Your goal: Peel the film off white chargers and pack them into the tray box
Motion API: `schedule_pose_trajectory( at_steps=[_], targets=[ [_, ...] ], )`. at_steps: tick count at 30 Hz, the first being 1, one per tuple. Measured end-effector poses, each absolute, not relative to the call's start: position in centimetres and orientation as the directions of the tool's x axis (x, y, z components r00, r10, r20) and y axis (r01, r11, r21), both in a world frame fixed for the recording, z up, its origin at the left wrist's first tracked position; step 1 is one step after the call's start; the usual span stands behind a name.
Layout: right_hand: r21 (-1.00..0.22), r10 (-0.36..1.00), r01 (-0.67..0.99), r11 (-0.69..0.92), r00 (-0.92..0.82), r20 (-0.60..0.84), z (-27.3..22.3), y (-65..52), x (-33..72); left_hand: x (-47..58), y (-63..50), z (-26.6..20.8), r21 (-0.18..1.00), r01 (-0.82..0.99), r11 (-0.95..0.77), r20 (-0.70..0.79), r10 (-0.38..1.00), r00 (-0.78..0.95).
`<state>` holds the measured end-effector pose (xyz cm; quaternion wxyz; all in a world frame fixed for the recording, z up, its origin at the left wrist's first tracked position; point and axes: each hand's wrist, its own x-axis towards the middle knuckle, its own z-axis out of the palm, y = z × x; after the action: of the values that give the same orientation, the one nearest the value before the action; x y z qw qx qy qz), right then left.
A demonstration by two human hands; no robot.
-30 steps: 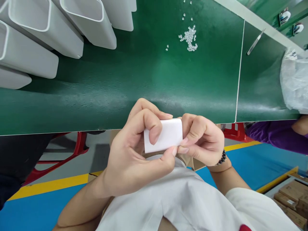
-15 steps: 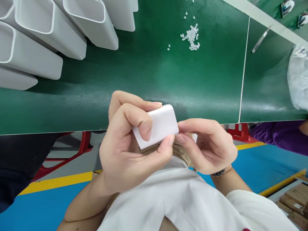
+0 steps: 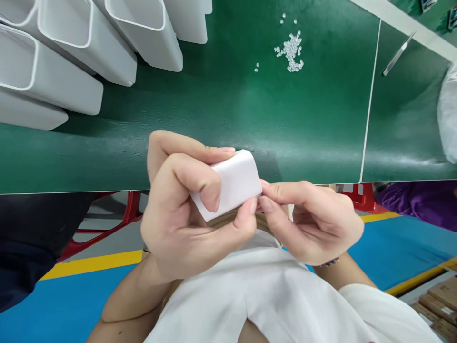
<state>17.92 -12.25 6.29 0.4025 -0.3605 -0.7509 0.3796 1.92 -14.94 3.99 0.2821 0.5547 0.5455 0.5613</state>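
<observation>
1. One smooth, white, box-shaped piece with rounded edges (image 3: 238,180) is held in front of the body, just at the near edge of the green-topped worktable (image 3: 221,102).
2. The piece is grasped by the left hand (image 3: 182,209), with fingers curled over its top and far side and the thumb pressed at its near right corner.
3. At the piece's right end, the thumb and index finger of the right hand (image 3: 314,221) are drawn together; whether the edge or some tiny object is pinched there cannot be told. One dark beaded bracelet (image 3: 330,262) is worn on the right wrist.
4. Small, clear, angular granules (image 3: 292,47) are gathered in a cluster on the table, too crowded to be counted; three are scattered above it and two to its left.
5. Large white tubes with rounded corners (image 3: 153,45) are laid side by side at upper left; four open mouths can be counted.
6. One slender silver metal tool (image 3: 399,54) is placed beyond the white line, near a white plastic bag (image 3: 449,114).
7. Brown cardboard cartons (image 3: 444,291) are stacked at lower right; a pale mark on one is too small to be read.
</observation>
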Motion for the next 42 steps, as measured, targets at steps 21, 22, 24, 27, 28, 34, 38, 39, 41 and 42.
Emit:
schedule_pose_trajectory(
  at_steps=[21, 22, 24, 27, 28, 34, 38, 39, 41, 42],
  targets=[
    [-0.993, 0.96, 0.107, -0.04, -0.273, -0.068, -0.3, -7.5, 15.3, 1.0, -9.2, -1.0, 0.96, 0.237, -0.152, 0.211, 0.945, -0.248],
    [-0.993, 0.958, 0.112, -0.04, -0.278, -0.07, -0.2, -7.7, 15.4, 1.0, -9.5, -0.9, 0.965, 0.22, -0.144, 0.199, 0.947, -0.251],
    [-0.993, 0.958, 0.115, -0.039, -0.28, -0.07, -0.1, -7.9, 15.5, 1.1, -9.9, -0.8, 0.978, 0.17, -0.125, 0.166, 0.952, -0.256],
    [-0.993, 0.962, 0.112, -0.025, -0.266, -0.054, -0.1, -8.1, 15.5, 1.0, -10.1, -0.9, 0.986, 0.115, -0.123, 0.148, 0.958, -0.245],
    [-0.993, 0.963, 0.119, -0.021, -0.265, -0.052, -0.2, -8.1, 15.5, 0.9, -10.1, -0.9, 0.986, 0.11, -0.123, 0.147, 0.96, -0.239],
    [-0.986, 0.942, 0.166, -0.004, -0.329, -0.059, 0.3, -7.9, 16.4, 0.7, -10.2, -1.1, 0.985, 0.118, -0.128, 0.151, 0.964, -0.22],
    [-0.958, 0.874, 0.287, 0.008, -0.468, -0.133, 2.1, -6.3, 18.8, 0.8, -10.3, -1.0, 0.989, 0.087, -0.121, 0.137, 0.966, -0.219],
    [-0.936, 0.854, 0.35, 0.045, -0.5, -0.145, 2.6, -5.5, 19.4, 0.8, -10.3, -0.9, 0.99, 0.078, -0.115, 0.129, 0.967, -0.222],
    [-0.869, 0.828, 0.469, 0.158, -0.543, -0.143, 3.4, -3.4, 20.5, 0.9, -10.3, -0.8, 0.992, 0.065, -0.105, 0.117, 0.967, -0.227],
    [-0.835, 0.824, 0.507, 0.215, -0.553, -0.124, 3.6, -2.2, 20.8, 0.9, -10.3, -0.7, 0.993, 0.057, -0.105, 0.116, 0.966, -0.23]
  ],
)
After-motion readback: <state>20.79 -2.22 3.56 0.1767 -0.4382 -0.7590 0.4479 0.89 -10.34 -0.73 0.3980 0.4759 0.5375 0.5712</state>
